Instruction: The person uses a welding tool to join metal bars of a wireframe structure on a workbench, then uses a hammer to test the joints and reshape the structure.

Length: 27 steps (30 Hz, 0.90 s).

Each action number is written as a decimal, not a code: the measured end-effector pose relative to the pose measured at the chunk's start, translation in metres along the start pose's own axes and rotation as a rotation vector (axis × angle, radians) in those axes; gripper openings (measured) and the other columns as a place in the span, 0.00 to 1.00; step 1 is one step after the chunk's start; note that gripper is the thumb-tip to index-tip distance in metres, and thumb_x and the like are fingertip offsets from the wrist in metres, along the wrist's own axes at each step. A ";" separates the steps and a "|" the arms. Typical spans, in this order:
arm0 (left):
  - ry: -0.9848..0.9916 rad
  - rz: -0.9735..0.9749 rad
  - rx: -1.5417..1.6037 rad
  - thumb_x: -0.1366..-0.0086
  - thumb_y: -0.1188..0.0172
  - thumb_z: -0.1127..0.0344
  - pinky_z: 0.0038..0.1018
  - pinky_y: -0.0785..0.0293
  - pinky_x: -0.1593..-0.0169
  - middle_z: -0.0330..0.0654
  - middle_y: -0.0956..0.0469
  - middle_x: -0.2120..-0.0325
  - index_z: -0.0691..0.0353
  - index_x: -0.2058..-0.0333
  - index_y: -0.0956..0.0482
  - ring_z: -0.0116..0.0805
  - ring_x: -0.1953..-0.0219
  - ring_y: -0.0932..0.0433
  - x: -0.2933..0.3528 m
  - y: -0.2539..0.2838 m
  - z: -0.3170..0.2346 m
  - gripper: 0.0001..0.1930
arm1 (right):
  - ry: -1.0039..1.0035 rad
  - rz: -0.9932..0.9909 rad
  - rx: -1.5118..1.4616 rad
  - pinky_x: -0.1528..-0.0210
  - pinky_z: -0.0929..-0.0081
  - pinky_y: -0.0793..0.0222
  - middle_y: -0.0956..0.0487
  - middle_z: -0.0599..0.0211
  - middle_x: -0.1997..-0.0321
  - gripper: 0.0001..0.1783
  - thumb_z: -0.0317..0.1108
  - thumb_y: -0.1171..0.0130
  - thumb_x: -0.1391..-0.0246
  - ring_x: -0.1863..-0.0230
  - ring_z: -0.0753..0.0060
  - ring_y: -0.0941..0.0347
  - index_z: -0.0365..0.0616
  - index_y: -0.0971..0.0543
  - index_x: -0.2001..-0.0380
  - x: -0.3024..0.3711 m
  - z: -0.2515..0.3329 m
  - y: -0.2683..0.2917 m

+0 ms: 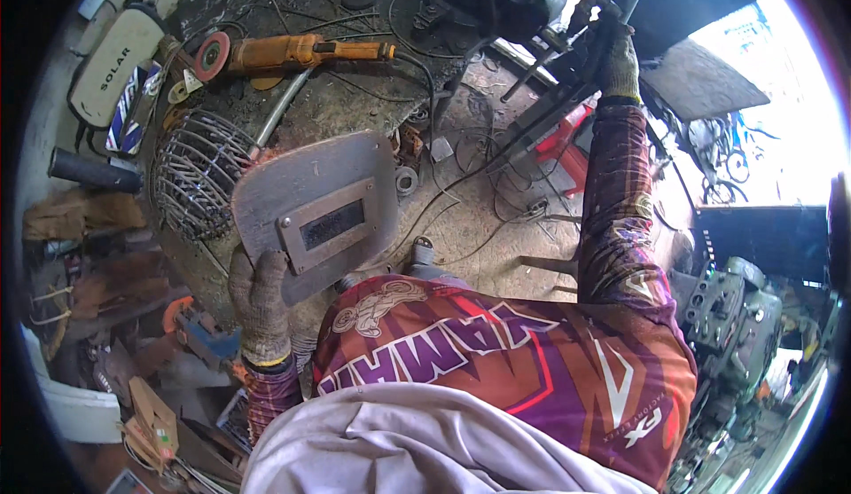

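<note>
My left hand, in a grey knit glove, is closed on the lower left edge of a brown hand-held welding shield. A dark rectangular window sits in the shield's framed lower part. Just beyond its left side is a rounded cage of bent metal rods, with a steel tube near it. My right arm stretches far forward. Its gloved hand is closed at dark metal parts at the top right; what it grips I cannot make out.
An orange angle grinder with a red disc lies on the cluttered worktable. Cables cross the floor near a red-and-white object. Scrap and a blue-orange tool lie left; a grey machine stands right.
</note>
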<state>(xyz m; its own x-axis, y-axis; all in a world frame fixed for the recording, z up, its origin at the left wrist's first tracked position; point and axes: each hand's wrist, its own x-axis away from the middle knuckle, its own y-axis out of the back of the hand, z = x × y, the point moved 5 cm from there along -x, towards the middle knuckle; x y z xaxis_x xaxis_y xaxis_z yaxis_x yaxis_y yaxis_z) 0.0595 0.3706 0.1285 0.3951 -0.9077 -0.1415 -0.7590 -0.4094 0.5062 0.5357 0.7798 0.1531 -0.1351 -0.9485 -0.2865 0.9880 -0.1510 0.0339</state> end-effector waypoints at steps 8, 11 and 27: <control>0.440 -0.130 0.480 0.37 0.37 0.60 0.29 0.28 0.50 0.40 0.23 0.53 0.63 0.46 0.26 0.31 0.54 0.25 -0.007 -0.035 0.003 0.23 | 0.801 0.200 0.838 0.54 0.70 0.30 0.20 0.62 0.60 0.16 0.34 0.45 0.41 0.59 0.64 0.22 0.45 0.25 0.50 -0.034 -0.039 -0.026; 0.426 -0.141 0.540 0.37 0.37 0.62 0.28 0.27 0.51 0.39 0.22 0.53 0.63 0.46 0.26 0.30 0.55 0.23 -0.017 -0.048 0.007 0.22 | 0.352 0.352 0.396 0.47 0.67 0.27 0.23 0.61 0.48 0.26 0.50 0.56 0.33 0.50 0.66 0.24 0.43 0.30 0.42 -0.070 -0.101 -0.007; 0.350 -0.290 0.868 0.36 0.37 0.59 0.33 0.22 0.52 0.42 0.22 0.54 0.62 0.42 0.30 0.35 0.54 0.21 -0.072 -0.086 -0.020 0.27 | 0.494 0.201 1.077 0.48 0.58 0.31 0.21 0.63 0.56 0.28 0.53 0.61 0.31 0.55 0.63 0.24 0.38 0.29 0.47 -0.071 -0.131 0.009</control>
<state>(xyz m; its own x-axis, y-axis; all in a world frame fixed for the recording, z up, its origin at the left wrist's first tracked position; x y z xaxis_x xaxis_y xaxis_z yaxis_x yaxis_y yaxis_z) 0.1067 0.4725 0.1125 0.6511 -0.7398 0.1694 -0.6699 -0.6651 -0.3300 0.5636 0.8824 0.0487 0.2904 -0.8080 -0.5127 0.3864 -0.3911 0.8353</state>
